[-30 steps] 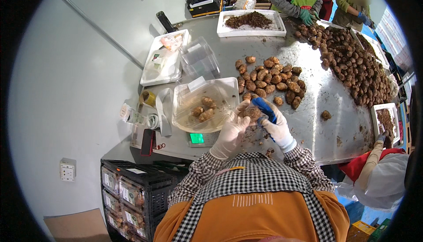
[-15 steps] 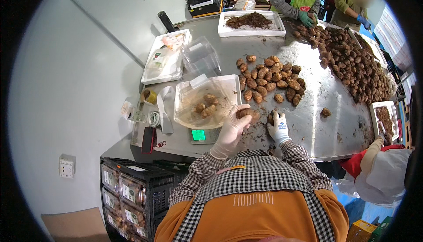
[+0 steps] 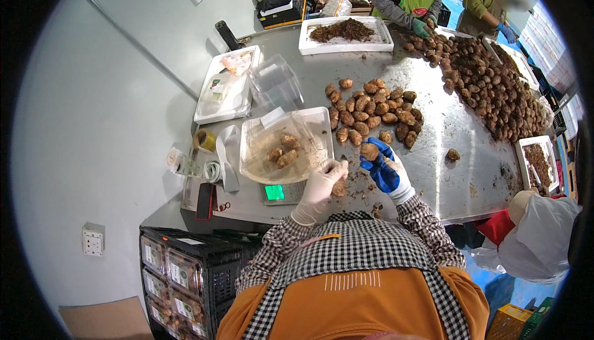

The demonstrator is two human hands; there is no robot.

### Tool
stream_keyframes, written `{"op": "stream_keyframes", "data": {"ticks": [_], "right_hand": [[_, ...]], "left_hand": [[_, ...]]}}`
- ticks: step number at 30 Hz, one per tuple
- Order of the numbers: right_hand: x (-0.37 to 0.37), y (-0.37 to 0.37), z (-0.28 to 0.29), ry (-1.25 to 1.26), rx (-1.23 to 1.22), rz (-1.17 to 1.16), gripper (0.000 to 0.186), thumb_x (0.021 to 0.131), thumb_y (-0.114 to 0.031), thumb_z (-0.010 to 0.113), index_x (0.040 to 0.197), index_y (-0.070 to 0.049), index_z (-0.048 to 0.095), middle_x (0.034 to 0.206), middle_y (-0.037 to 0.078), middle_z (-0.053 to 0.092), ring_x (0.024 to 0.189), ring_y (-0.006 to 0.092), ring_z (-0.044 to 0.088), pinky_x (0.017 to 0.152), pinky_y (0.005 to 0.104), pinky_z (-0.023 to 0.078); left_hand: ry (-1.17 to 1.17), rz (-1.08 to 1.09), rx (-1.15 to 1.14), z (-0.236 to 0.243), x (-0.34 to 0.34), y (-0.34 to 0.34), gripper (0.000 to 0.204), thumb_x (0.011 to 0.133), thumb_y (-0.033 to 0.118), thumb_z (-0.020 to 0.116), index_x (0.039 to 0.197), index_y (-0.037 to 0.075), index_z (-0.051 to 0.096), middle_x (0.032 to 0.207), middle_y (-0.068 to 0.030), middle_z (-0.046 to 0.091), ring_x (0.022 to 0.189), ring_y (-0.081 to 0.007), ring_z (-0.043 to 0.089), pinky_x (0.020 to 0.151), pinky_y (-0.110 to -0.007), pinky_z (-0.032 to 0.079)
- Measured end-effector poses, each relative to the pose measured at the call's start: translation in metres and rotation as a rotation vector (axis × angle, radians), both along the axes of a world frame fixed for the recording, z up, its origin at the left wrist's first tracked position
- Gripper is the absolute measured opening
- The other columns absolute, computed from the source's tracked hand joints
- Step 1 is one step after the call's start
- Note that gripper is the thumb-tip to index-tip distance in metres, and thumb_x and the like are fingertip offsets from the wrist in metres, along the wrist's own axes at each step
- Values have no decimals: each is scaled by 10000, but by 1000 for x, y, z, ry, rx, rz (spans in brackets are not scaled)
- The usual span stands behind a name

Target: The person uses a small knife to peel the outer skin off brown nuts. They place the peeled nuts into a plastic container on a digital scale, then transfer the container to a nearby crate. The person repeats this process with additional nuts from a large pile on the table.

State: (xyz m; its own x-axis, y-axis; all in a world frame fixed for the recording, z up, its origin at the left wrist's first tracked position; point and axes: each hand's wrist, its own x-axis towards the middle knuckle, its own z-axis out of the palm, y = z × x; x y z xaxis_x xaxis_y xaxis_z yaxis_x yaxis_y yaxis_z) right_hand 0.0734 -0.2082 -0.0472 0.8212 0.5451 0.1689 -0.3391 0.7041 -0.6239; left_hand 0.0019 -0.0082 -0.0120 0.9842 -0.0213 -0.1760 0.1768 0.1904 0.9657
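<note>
My left hand (image 3: 320,189), in a thin white glove, has its fingers closed round a brown taro (image 3: 339,188), partly hidden below the fingertips. Just to the right, my right hand (image 3: 393,176) wears a white glove with a blue coated palm. Its fingers, turned upward, grip another taro (image 3: 369,151). Beyond both hands lies a loose group of taros (image 3: 371,108) on the metal table (image 3: 309,80). Left of my left hand, a clear plastic box holding several taros (image 3: 284,151) rests on a white tray (image 3: 318,120), beside a scale with a lit green display (image 3: 275,192).
A big heap of taros (image 3: 495,86) covers the table's right side. White trays of brown scraps (image 3: 343,30) stand at the back and right. Co-workers (image 3: 408,0) work at the far side and right. Stacked crates (image 3: 192,278) stand at lower left.
My right hand has turned from back up to palm up and lifted, showing a taro in its fingers. My left hand has tipped its taro lower. The view has shifted slightly.
</note>
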Motion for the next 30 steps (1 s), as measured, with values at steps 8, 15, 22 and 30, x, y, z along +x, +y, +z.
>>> {"op": "stream_keyframes", "data": {"ticks": [8, 15, 22, 30], "right_hand": [[-6, 4, 22, -77, -111, 35, 490, 850, 95, 531, 1324, -4, 459, 1340, 88, 517, 1194, 179, 519, 992, 308, 436], [-11, 10, 41, 138, -179, 12, 383, 937, 3, 519, 1317, -3, 463, 1284, 65, 540, 1116, 129, 527, 958, 268, 430], [-4, 0, 19, -295, -959, 24, 179, 931, -147, 592, 1061, -26, 604, 838, -24, 578, 753, 72, 513, 696, 226, 450], [66, -39, -64, -254, -1427, -557, 349, 887, -148, 602, 1206, -13, 564, 1096, 158, 630, 924, 266, 626, 827, 345, 506]], "left_hand": [[-202, 113, 68, 31, 2, -40, 392, 863, 86, 704, 1198, -2, 522, 1041, -46, 603, 984, -103, 561, 869, -253, 475], [-402, 224, 371, 16, 10, -38, 397, 851, 65, 705, 1201, 12, 526, 1049, -52, 610, 946, -114, 584, 839, -260, 493], [-367, 138, 584, 32, 21, -4, 336, 855, 181, 712, 1119, 31, 569, 988, -71, 632, 903, -176, 608, 810, -299, 499], [-88, 535, 1216, 1, 39, 107, 373, 878, 231, 644, 1173, 16, 564, 1146, -165, 607, 1024, -315, 598, 921, -402, 467]]}}
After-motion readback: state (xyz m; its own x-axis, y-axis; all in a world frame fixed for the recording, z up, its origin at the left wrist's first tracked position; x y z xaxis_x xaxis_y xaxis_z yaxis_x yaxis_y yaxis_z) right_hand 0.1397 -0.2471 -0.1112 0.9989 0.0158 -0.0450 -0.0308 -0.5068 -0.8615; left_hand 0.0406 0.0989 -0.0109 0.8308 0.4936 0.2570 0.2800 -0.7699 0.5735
